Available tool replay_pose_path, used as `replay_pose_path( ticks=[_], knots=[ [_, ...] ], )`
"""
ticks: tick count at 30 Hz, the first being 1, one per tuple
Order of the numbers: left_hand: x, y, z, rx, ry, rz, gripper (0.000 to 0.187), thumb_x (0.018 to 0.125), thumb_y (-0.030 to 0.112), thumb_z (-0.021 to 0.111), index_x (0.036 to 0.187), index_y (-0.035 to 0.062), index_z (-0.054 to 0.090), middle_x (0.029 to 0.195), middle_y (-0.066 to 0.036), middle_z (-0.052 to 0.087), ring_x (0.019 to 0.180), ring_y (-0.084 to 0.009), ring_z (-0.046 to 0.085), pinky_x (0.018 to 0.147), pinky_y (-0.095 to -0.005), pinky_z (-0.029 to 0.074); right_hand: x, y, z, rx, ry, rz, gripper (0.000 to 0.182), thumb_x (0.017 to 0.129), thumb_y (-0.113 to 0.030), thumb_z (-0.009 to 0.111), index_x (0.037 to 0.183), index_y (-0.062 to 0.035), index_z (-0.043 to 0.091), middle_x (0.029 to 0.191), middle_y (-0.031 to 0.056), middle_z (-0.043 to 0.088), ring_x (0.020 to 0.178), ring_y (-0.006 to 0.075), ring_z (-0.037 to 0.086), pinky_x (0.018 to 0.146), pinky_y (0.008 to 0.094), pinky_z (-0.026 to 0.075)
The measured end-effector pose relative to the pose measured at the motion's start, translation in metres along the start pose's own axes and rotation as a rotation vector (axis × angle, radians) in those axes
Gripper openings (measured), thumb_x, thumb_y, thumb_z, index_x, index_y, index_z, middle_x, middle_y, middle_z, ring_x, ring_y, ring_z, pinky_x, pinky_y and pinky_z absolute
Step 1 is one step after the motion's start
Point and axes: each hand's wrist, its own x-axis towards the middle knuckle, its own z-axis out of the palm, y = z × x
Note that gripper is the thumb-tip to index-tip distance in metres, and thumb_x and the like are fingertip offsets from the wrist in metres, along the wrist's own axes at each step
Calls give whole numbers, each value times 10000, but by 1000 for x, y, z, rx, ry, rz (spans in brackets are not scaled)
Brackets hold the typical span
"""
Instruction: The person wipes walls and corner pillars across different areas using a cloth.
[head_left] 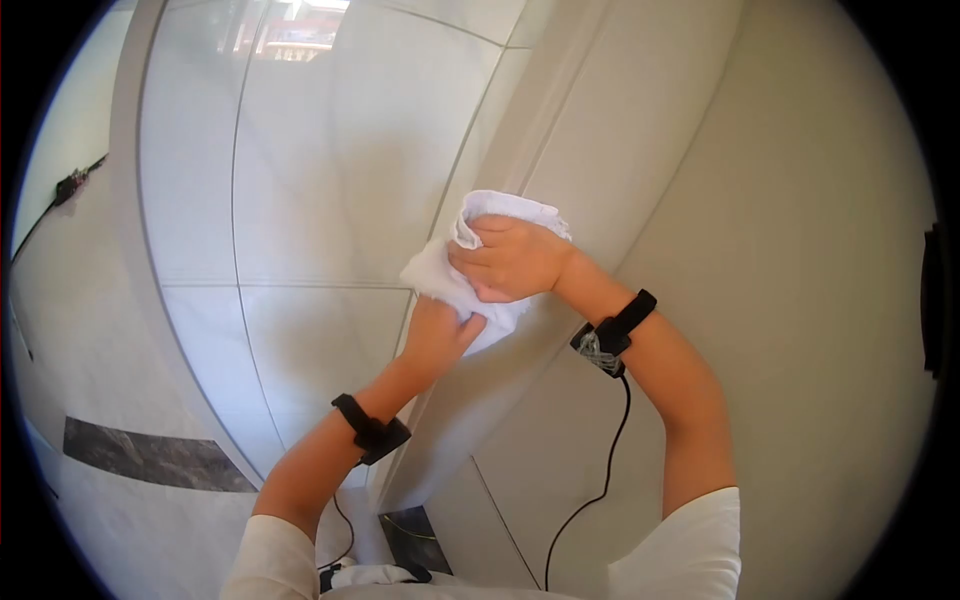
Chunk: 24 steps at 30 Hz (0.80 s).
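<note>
A crumpled white cloth (pixel 432 272) lies against the edge where the tiled wall meets a pale trim. My right hand (pixel 512 260) is closed on the cloth, its fingers curled into the folds while part of the fabric sticks up above the knuckles. Just below and to the left, my left hand (pixel 440 328) grips the lower part of the same cloth. Its thumb shows, but the other fingers are mostly hidden by the fabric.
Glossy white tiles (pixel 330 130) with dark joints stand left of the trim (pixel 545 130). A plain beige surface (pixel 800 250) is at the right. Wrist straps carry black boxes, and a cable (pixel 607 470) hangs from the right one. A dark floor strip (pixel 150 455) shows lower left.
</note>
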Motion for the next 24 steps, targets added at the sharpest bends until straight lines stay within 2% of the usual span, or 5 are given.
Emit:
replay_pose_path(
  ticks=[6,14,17,20,24],
  knots=[
    [37,-5,0,-60,128,167,326,764,168,603,1015,-31,544,1005,-225,561,946,-394,513,797,-440,410,11,29,-25,-233,72,-21,268,643,-158,590,899,-88,623,838,48,608,694,252,524,745,327,447],
    [27,-28,10,-61,244,142,321,776,126,578,1039,-51,525,1014,-190,550,919,-330,536,796,-394,410,29,4,28,-268,496,239,99,581,-111,545,543,-78,459,572,21,462,523,230,389,632,307,414],
    [0,-29,11,-43,321,204,363,757,173,599,1056,-24,541,1055,-229,552,981,-408,487,826,-448,379,33,-31,36,-281,471,300,128,592,-118,556,530,-79,451,553,34,446,515,230,385,604,310,405],
    [19,-83,67,49,130,174,322,773,106,524,1055,-49,522,1010,-196,560,925,-359,531,812,-411,405,-26,-8,93,-211,454,364,166,601,-129,572,514,-76,440,542,39,447,511,226,392,578,311,393],
    [-18,-91,46,115,281,195,271,767,112,524,992,-36,548,940,-212,578,870,-394,538,764,-445,410,16,-33,77,-177,349,280,232,631,-202,589,464,-86,477,523,27,476,540,207,448,594,303,389]
  ],
)
